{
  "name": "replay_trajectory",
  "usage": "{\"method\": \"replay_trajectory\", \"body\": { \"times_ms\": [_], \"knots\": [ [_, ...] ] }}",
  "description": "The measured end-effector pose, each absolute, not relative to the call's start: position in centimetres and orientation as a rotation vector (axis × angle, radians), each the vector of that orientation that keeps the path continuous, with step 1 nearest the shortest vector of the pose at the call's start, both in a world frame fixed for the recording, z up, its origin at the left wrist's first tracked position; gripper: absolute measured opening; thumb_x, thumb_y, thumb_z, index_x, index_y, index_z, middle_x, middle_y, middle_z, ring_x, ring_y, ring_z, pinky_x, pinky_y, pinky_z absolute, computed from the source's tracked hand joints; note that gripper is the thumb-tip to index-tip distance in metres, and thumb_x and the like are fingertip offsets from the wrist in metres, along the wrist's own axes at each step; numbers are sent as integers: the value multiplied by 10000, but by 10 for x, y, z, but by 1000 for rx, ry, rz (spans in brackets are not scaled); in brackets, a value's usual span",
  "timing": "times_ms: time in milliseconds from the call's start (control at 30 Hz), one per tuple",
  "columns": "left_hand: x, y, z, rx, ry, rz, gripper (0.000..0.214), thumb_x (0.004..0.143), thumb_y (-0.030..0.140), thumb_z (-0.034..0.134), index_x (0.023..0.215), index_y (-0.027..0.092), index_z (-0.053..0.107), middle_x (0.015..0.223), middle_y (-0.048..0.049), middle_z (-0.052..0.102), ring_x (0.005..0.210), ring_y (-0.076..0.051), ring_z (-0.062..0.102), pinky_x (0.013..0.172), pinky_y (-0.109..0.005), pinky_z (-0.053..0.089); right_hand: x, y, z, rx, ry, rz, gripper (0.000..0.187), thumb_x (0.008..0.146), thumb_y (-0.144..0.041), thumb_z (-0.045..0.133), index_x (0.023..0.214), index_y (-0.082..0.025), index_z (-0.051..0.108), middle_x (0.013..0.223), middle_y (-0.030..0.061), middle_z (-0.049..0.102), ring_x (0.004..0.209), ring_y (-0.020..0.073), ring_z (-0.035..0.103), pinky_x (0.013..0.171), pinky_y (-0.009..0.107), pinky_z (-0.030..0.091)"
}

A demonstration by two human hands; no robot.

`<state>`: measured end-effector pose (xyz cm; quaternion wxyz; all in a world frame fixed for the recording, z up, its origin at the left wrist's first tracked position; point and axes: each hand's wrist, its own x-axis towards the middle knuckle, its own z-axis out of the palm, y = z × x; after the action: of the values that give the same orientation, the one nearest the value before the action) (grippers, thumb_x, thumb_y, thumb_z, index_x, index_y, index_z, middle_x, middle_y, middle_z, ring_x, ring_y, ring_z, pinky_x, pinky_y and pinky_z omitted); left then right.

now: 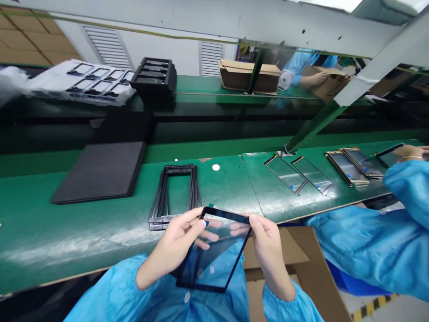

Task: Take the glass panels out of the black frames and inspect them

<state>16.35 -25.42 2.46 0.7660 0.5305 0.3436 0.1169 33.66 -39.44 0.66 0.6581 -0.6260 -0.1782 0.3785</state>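
Observation:
I hold a black-rimmed glass panel (214, 255) over my lap, just in front of the green bench's edge. My left hand (179, 239) grips its left edge near the top corner, fingers curled behind the glass. My right hand (264, 237) pinches the upper right corner. Both sleeves are light blue. A stack of black rectangular frames (176, 194) lies on the green bench (100, 232) right beyond my hands.
A dark flat pad (100, 172) lies at left. Two glass panels (298, 173) and more stacked ones (351, 164) lie at right, where a co-worker in blue (385, 241) sits. Black trays (154, 76) and cardboard boxes (250, 76) stand behind. An open carton (301, 264) sits below.

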Motion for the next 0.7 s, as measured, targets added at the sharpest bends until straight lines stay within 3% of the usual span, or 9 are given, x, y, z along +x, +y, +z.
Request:
{"method": "replay_trajectory", "body": {
  "times_ms": [333, 533, 633, 700],
  "knots": [
    [158, -253, 25, 1221, 708, 302, 491, 955, 525, 744, 1266, 146, 728, 1134, -185, 838, 877, -296, 837, 712, -349, 689, 333, -399, 9, -1466, -520, 746, 453, 964, -653, 656, 884, -239, 821, 716, 60, 820, 597, 283, 782, 627, 399, 663],
    [160, -253, 37, 1387, 735, 294, 388, 951, 495, 720, 1046, 133, 824, 978, -172, 854, 720, -282, 813, 538, -310, 622, 336, -406, 6, -1465, -493, 774, 441, 959, -643, 666, 878, -234, 811, 706, 69, 821, 563, 277, 773, 605, 385, 659],
    [160, -248, 44, 1446, 724, 258, 404, 966, 456, 689, 1192, 143, 810, 1016, -160, 853, 752, -272, 815, 575, -302, 625, 336, -404, 9, -1466, -526, 764, 450, 958, -641, 662, 866, -226, 810, 701, 73, 820, 559, 276, 777, 601, 384, 661],
    [161, -244, 48, 1583, 688, 247, 483, 945, 386, 716, 1394, 209, 726, 1176, -133, 832, 868, -268, 817, 629, -284, 624, 331, -397, 14, -1494, -596, 802, 413, 967, -598, 663, 847, -234, 816, 711, 63, 825, 589, 268, 788, 626, 377, 665]
  ]
}}
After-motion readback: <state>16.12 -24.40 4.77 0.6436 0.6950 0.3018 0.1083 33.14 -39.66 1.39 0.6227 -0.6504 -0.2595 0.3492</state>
